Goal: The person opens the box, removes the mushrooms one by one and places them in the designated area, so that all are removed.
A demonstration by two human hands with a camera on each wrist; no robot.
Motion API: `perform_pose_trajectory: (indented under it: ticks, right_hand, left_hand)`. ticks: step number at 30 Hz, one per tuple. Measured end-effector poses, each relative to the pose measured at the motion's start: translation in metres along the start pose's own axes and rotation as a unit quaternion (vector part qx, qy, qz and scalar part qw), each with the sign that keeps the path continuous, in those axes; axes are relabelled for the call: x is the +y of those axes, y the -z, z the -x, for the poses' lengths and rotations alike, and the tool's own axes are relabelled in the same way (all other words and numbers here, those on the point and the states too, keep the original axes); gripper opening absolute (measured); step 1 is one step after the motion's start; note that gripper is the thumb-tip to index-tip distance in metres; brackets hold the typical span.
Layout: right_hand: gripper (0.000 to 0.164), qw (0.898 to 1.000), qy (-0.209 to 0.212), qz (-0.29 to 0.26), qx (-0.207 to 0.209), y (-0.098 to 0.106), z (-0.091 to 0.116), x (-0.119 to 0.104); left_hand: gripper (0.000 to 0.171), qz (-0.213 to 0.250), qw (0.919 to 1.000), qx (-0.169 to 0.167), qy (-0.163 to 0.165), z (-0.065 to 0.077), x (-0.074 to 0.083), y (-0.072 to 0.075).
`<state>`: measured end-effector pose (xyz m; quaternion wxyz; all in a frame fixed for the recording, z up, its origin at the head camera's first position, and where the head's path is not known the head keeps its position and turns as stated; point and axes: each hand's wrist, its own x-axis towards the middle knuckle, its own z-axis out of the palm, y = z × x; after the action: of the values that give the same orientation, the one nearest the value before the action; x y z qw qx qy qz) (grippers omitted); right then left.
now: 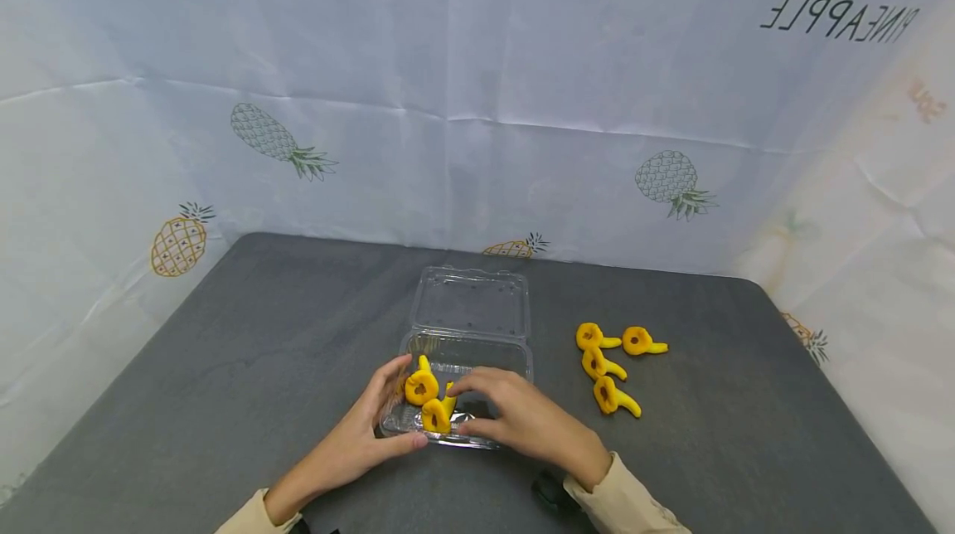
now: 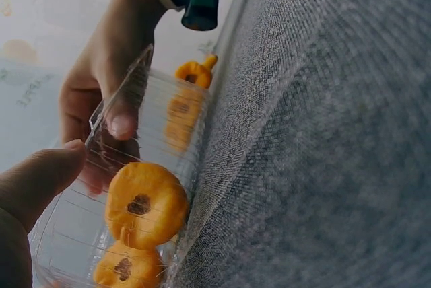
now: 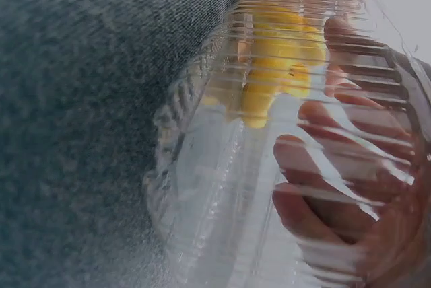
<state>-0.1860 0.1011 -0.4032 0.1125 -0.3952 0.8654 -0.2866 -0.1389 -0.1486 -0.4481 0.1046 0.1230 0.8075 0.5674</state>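
Note:
A clear plastic clamshell box lies with its lid folded back. My left hand holds the box at its left side, thumb along the front rim and fingers round the far left wall. In the left part of the box sit two yellow mushroom-shaped pieces with dark-centred round caps: one rear piece and one front piece. My right hand reaches over the right wall into the box with loosely bent fingers, index fingertip beside the front piece's stem. In the right wrist view these fingers show through the plastic, apart from the yellow pieces.
Several more yellow mushroom-shaped pieces lie right of the box on the grey table, among them a nearest one and a rightmost one. A pineapple-print cloth hangs behind the table.

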Motion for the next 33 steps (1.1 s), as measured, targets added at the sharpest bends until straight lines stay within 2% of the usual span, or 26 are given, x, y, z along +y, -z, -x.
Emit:
perform_pose_trajectory:
  ticks: [8, 21, 28, 33]
  right_hand:
    - [0.038, 1.0, 0.021, 0.006, -0.018, -0.001, -0.008, 0.0]
    - [0.042, 0.997, 0.011, 0.031, -0.069, 0.001, -0.017, -0.002]
    - [0.043, 0.996, 0.013, 0.057, -0.071, 0.001, -0.019, -0.002]
    - [0.04, 0.994, 0.03, 0.084, -0.064, 0.001, -0.019, -0.002]
  left_hand:
    - [0.093, 0.018, 0.9996, -0.01, -0.022, 0.001, 0.0, 0.0]
    - [0.093, 0.016, 0.9995, -0.007, -0.026, 0.001, 0.0, 0.0]
    - [0.093, 0.022, 0.9995, -0.011, -0.018, 0.001, 0.0, 0.0]
    - [0.093, 0.021, 0.9996, -0.012, -0.017, 0.001, -0.001, 0.001]
